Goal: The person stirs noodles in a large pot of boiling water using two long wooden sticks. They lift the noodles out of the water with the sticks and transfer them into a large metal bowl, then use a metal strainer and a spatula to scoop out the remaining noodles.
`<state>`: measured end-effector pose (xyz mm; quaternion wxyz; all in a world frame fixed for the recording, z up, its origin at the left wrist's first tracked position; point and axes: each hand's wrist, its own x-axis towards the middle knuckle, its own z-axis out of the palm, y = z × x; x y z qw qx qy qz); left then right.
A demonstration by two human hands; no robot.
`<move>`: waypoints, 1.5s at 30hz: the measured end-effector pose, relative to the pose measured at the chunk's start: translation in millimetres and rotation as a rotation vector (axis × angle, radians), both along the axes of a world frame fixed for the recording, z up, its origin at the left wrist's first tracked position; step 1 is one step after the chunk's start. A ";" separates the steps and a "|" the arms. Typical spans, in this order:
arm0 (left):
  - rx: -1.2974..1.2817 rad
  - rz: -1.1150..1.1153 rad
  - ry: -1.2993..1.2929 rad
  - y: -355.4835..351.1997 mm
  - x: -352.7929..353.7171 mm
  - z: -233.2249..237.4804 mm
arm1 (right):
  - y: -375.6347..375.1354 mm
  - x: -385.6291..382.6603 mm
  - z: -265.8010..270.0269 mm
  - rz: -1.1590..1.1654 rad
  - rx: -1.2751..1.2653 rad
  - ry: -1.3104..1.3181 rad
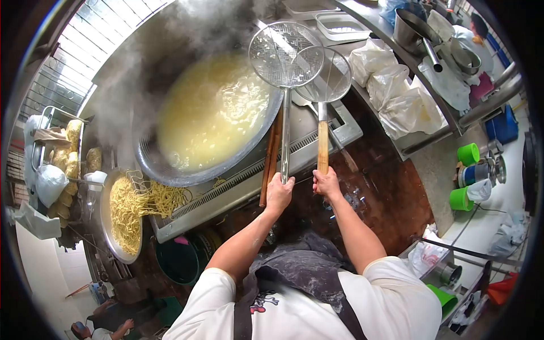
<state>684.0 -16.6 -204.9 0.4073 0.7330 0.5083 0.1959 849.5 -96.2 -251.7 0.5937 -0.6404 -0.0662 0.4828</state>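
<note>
My left hand (pixel 279 192) is closed around the metal handle of a large wire skimmer (pixel 277 54). In my right hand (pixel 326 183) is the wooden handle of a second, smaller mesh strainer (pixel 338 76). The two round heads overlap at the right rim of a big wok (pixel 187 180). Steaming, bubbling yellow liquid (pixel 198 113) fills the wok. A pair of long brown wooden sticks (pixel 270 167) lies just left of the skimmer handle, by my left hand. Behind the strainer, a light-coloured utensil (pixel 300 100) is partly hidden.
Yellow noodles (pixel 126 212) fill a metal bowl (pixel 106 209) at left and spill onto the stove edge (pixel 226 198). White plastic bags (pixel 391 85) and a white tray (pixel 343 25) stand at right. A dark bin (pixel 178 263) is below. Other people appear at lower left and upper right.
</note>
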 end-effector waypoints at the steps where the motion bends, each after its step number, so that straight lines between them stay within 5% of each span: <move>1: -0.023 0.004 -0.005 -1.1 8.8 -2.6 | 4.1 1.4 -1.8 -0.001 0.047 0.016; 9: -0.088 0.022 -0.097 -24.1 46.9 -42.9 | 31.9 7.6 -20.0 0.025 0.086 -0.015; 14: -0.203 0.031 0.116 -23.0 52.4 -76.8 | 20.2 25.6 -50.3 0.117 -0.017 0.000; 16: -0.300 0.011 0.091 -17.5 59.8 -108.5 | 18.5 27.1 -117.4 0.305 -0.049 -0.407; 25: -0.666 -0.149 0.103 -12.6 90.4 -122.9 | 2.9 59.3 -63.2 0.466 -0.354 -0.549; 27: -0.714 -0.122 0.100 -12.2 93.0 -126.4 | 0.0 70.2 -51.5 0.692 -0.458 -0.572; 28: -0.639 -0.091 0.104 -10.8 95.6 -133.5 | -4.0 76.0 -22.3 0.752 -0.518 -0.883; 29: -0.567 -0.058 0.111 -10.7 94.9 -138.5 | -2.0 76.6 9.5 0.502 -0.519 -0.999; 30: -0.551 -0.068 0.068 -12.9 95.5 -96.3 | 0.6 88.0 2.4 0.227 -0.328 -1.157; 31: -0.555 -0.063 0.069 -14.7 96.0 -95.6 | 3.2 105.8 9.6 0.145 -0.260 -1.465; 32: -0.374 -0.097 0.160 -18.4 97.0 -96.7 | 4.6 116.1 32.6 0.161 -0.394 -1.469; 33: -0.192 -0.132 0.249 -21.8 98.2 -97.3 | 6.8 132.6 26.9 0.203 -0.543 -1.457; 35: -0.263 -0.168 0.222 -20.5 104.3 -93.1 | 5.8 160.9 -15.6 0.369 -0.722 -1.321; 39: -0.418 -0.214 0.323 -18.3 110.3 -80.6 | -11.4 187.5 -1.6 0.798 -0.508 -0.892; 41: -0.337 -0.203 0.359 -19.3 112.3 -82.7 | -34.8 200.8 42.0 0.897 -0.358 -0.307; 43: -0.422 -0.206 0.322 -17.7 110.8 -67.9 | -66.2 201.9 75.9 0.720 -0.211 0.011; 45: -0.302 -0.209 0.274 -21.5 106.7 -64.7 | -91.9 198.3 106.9 0.648 -0.206 -0.132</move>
